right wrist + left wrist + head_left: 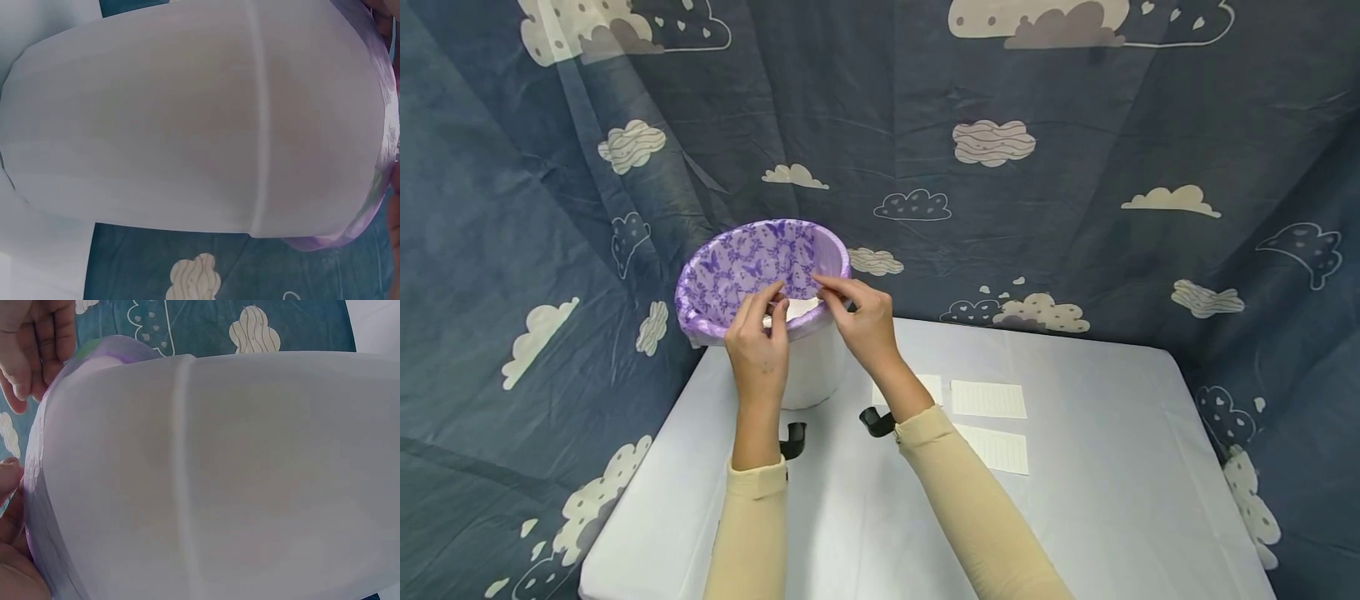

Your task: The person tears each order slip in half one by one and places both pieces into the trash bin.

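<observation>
A tall white bin stands at the table's left. A purple butterfly-print liner covers its inside and folds over its rim. Both hands are raised at the near side of the opening, fingertips turned towards each other. My left hand has its thumb and index finger bent close together over the rim. Thumb and fingers of my right hand reach left over the rim's right part. Something white shows in the opening below the fingertips. I cannot tell whether a small thing is between the fingers.
Lined white paper slips lie on the white table, right of the bin and partly behind the right arm. A dark cloud-print cloth hangs around the back and sides. A black mount sits at the right wrist.
</observation>
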`<state>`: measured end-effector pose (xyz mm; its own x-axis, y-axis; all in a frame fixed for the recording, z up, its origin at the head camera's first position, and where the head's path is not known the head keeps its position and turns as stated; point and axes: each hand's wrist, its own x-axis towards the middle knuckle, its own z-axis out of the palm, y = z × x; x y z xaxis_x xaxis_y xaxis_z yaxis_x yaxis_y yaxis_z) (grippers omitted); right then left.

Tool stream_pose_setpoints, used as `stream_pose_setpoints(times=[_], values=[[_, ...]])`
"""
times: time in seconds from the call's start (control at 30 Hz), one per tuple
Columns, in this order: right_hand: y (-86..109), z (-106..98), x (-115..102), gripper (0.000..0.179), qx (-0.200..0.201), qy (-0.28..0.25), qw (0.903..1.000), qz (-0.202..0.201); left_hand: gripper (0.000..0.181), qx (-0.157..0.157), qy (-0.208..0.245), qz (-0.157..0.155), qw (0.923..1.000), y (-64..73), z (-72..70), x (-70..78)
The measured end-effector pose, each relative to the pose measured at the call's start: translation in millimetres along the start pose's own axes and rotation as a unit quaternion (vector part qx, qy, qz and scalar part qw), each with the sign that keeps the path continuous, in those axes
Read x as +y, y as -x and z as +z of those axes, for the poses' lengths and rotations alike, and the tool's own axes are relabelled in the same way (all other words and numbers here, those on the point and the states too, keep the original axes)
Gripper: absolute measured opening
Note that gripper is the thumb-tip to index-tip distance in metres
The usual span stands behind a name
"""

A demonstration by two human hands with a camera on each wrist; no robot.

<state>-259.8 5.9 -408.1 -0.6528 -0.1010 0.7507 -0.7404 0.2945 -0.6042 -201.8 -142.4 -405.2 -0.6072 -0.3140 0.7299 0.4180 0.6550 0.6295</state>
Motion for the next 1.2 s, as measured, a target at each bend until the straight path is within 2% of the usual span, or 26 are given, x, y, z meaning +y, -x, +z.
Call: stream_pose_setpoints(times=[0.33, 0.53, 0.73, 0.93, 1.2], values=[[7.5, -11.6, 2.1, 0.016, 0.014, -0.006, 0.9998, -0.01, 0.019, 0.011, 0.004, 0.004, 0.9999, 2.0, 1.4, 8.4], [19.6, -26.5, 8.6, 0.017, 0.03, -0.011, 0.9994, 0.016, 0.015, 0.015, 0.035, 0.037, 0.9986, 8.9, 7.8, 23.9], [37.2, -46.3, 23.4, 0.018, 0.047, -0.006, 0.9977, 0.047, 0.015, -0.028, 0.067, 0.061, 0.9955, 22.7, 20.8, 37.2], [56.1, -62.8, 38.5, 0.018, 0.052, 0.029, 0.995, 0.081, 0.016, -0.067, 0.073, 0.083, 0.9915, 37.2, 39.1, 41.3], [85.7, -78.8, 56.9, 0.019, 0.048, 0.063, 0.9898, 0.118, 0.017, -0.112, 0.086, 0.074, 0.9872, 55.2, 64.5, 34.8]])
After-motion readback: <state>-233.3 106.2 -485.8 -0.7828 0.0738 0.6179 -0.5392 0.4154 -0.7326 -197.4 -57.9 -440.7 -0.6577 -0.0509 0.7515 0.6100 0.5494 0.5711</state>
